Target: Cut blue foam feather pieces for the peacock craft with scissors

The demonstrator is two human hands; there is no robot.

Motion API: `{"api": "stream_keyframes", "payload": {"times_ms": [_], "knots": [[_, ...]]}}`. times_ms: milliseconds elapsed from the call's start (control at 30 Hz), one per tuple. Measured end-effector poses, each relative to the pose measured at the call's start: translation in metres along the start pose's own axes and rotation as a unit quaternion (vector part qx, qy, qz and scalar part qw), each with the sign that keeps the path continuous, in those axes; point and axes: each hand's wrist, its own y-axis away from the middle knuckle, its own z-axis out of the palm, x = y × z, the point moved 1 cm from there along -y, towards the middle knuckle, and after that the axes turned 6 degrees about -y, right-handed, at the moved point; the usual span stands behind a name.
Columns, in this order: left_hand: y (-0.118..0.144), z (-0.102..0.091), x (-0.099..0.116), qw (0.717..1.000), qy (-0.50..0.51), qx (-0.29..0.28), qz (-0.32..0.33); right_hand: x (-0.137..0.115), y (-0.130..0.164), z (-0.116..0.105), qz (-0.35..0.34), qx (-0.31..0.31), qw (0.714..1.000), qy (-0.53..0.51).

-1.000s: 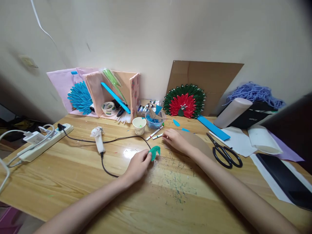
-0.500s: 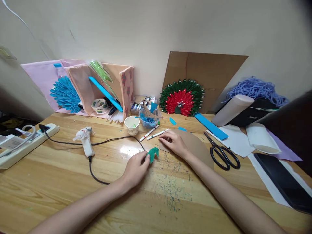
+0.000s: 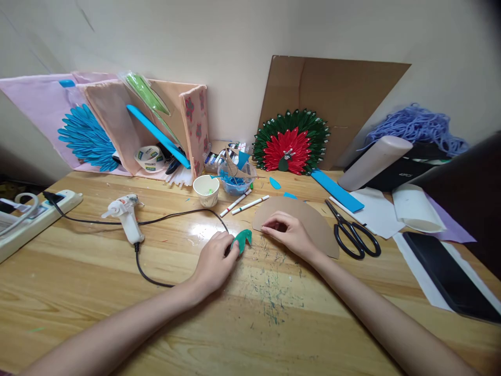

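Observation:
My left hand (image 3: 215, 262) rests on the table, thumb and fingers closed on a small green cutout (image 3: 244, 240) with a curved, notched edge. My right hand (image 3: 290, 235) is over the near left part of a brown cardboard half-disc (image 3: 313, 222). Its thumb and fingertips are pinched together; whatever they may hold is too small to make out. Two white markers, one with a green band (image 3: 250, 204) and one with a red band (image 3: 235, 203), lie just beyond the hands. Black-handled scissors (image 3: 354, 235) lie right of the cardboard.
A white glue gun (image 3: 127, 216) with a black cord stands at left by a power strip (image 3: 39, 224). A paper cup (image 3: 206, 191) and a plastic bowl (image 3: 235, 184) are behind. A green-and-red petal fan (image 3: 289, 143) leans on cardboard. A phone (image 3: 450, 274) lies at right.
My right hand has drawn back toward me from beside the markers, uncovering more of the cardboard. My left hand keeps the green cutout. The camera view has shifted slightly.

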Motion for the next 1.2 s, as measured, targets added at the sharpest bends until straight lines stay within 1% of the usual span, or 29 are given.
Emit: {"api": "stream_keyframes", "payload": {"times_ms": [133,233,433,567,700,1200], "knots": [[0.0009,0.0005,-0.0005,1.000,-0.021,0.002,0.009,-0.0015,0.0008,-0.0002,-0.037,-0.008,0.996,0.080],[0.0019,0.0004,0.0012,0.999,-0.047,-0.003,0.013,-0.0033,0.0007,0.0007,-0.057,0.000,0.992,0.111],[0.0024,-0.0004,0.0054,0.997,-0.075,-0.019,0.016,-0.0001,0.0022,0.0032,-0.055,0.008,0.992,0.110],[0.0030,-0.0006,0.0052,0.997,-0.076,-0.023,0.026,0.0007,0.0021,0.0023,-0.050,0.008,0.993,0.104],[0.0035,-0.0002,0.0042,0.997,-0.068,-0.028,0.021,0.0000,0.0015,0.0016,-0.043,0.010,0.994,0.103],[0.0039,-0.0003,0.0046,0.998,-0.061,-0.015,0.016,0.0005,0.0032,0.0003,-0.042,0.015,0.993,0.112]]}}
